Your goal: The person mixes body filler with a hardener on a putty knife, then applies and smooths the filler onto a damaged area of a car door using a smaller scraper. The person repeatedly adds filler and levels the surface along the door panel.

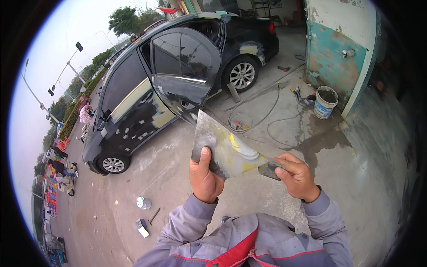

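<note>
My left hand grips a flat, stained plate by its left side, thumb on the face. A pale grey blob of paste with yellow streaks lies on it. My right hand pinches a small dark, flat scraper, whose edge meets or overlaps the plate's right corner. Beyond the plate stands a black sedan with pale patches on its body and a rear door swung open.
A bucket, hose loops and tools lie by a peeling teal wall. A small can and a sanding block sit on the concrete, lower left. People on scooters are along the roadside.
</note>
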Tool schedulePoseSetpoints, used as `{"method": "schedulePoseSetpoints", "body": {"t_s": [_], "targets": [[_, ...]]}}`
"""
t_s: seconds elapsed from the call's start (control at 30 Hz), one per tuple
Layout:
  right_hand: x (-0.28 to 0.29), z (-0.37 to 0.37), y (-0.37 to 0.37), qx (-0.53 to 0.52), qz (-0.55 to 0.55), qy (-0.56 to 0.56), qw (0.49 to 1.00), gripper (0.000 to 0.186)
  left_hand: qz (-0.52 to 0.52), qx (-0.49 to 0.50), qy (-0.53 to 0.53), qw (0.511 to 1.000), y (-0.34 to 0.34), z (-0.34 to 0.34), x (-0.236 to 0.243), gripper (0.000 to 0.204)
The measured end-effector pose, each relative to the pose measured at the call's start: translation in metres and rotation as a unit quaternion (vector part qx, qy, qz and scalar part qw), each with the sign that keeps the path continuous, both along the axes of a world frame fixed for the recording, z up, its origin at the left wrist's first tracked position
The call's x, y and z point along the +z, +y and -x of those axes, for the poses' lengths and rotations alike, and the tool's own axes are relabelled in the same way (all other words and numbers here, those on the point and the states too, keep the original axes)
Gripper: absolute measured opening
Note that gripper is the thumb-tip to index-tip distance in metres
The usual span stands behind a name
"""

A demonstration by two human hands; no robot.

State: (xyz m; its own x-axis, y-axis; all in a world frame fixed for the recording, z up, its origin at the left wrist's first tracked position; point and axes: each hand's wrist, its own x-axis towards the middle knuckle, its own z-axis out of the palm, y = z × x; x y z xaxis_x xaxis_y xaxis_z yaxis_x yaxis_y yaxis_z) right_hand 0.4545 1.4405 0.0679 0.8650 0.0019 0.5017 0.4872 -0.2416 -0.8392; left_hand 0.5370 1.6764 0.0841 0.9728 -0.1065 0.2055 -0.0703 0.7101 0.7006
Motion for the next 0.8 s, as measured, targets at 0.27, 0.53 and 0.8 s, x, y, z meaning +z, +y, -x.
{"method": "schedulePoseSetpoints", "body": {"t_s": [0.27, 0.53, 0.8], "targets": [[-0.005, -0.017, 0.032, -0.207, -0.011, -0.09, 0.974, 0.025, 0.052, 0.007, -0.118, 0.992, -0.024, 0.008, -0.018, 0.042], [0.003, -0.022, 0.036, -0.256, -0.113, -0.129, 0.951, 0.023, -0.198, 0.038, -0.253, 0.946, -0.024, 0.022, -0.043, 0.031], [0.015, -0.024, 0.015, -0.154, -0.433, -0.175, 0.871, 0.031, -0.346, 0.046, -0.198, 0.916, -0.012, 0.026, -0.027, 0.026]]}}
